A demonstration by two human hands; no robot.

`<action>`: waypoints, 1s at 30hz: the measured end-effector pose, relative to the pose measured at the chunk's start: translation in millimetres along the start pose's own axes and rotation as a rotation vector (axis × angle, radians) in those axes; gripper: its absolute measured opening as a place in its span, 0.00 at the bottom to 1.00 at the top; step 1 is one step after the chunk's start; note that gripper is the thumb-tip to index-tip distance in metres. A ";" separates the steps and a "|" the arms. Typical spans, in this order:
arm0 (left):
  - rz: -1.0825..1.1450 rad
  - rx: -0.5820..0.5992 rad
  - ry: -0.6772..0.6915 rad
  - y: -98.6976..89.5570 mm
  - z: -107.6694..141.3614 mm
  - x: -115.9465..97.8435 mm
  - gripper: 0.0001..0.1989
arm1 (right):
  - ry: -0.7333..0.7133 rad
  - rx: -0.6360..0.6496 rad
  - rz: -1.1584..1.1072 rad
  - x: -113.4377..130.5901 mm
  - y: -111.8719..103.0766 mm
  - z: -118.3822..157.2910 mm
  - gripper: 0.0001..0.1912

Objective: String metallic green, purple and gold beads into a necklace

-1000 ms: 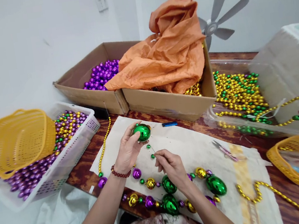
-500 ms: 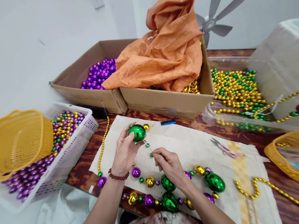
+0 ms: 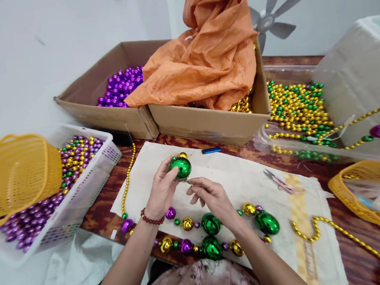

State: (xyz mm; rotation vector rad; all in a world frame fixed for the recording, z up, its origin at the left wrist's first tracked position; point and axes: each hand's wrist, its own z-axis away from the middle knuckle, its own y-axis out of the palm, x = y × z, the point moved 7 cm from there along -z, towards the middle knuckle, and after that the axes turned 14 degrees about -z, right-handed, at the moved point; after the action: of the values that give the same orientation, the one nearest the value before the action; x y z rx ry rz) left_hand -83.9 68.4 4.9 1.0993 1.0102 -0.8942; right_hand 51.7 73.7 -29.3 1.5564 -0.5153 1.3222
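Note:
My left hand (image 3: 163, 189) grips a large shiny green bead (image 3: 181, 167) above the white cloth (image 3: 253, 185). Close below that bead, my right hand (image 3: 212, 196) has its thumb and forefinger pinched at a thin needle, mostly hidden by the fingers and the bead. A gold bead (image 3: 183, 155) shows just behind the green one. Nearer my body lies a bead string with large green (image 3: 267, 223), gold (image 3: 249, 209) and purple (image 3: 186, 246) beads, partly covered by my forearms. A strand of small gold beads (image 3: 127, 175) runs along the cloth's left side.
Scissors (image 3: 278, 181) and a blue pen-like object (image 3: 211, 150) lie on the cloth. Behind stand cardboard boxes (image 3: 208, 123) with orange fabric (image 3: 197, 72). Bead-filled white basket (image 3: 106, 157) is left; clear bin (image 3: 265, 143) and yellow basket (image 3: 339, 187) are right. Gold strand (image 3: 355, 244) crosses the front right.
My right hand has moved up close to the green bead, so less of the needle shows between them. The left hand keeps its hold. The camera view has shifted slightly.

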 end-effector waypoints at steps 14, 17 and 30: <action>-1.216 0.332 0.297 3.4 -13.5 42.7 0.09 | 0.032 -0.304 -0.132 -5.6 -52.2 12.9 0.10; -1.457 0.442 0.307 7.4 -8.1 61.9 0.12 | 0.030 -0.300 -0.122 -5.0 -55.6 15.6 0.10; -1.097 0.026 0.150 -38.3 -68.3 43.1 0.04 | 0.051 -0.269 -0.056 -10.7 -52.3 20.1 0.08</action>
State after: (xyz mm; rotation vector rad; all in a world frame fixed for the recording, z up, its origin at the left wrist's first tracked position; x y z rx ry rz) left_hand -120.0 122.7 -56.2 0.5702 1.7732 -1.6963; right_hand 100.7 75.4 -58.5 1.3033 -0.5877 1.1932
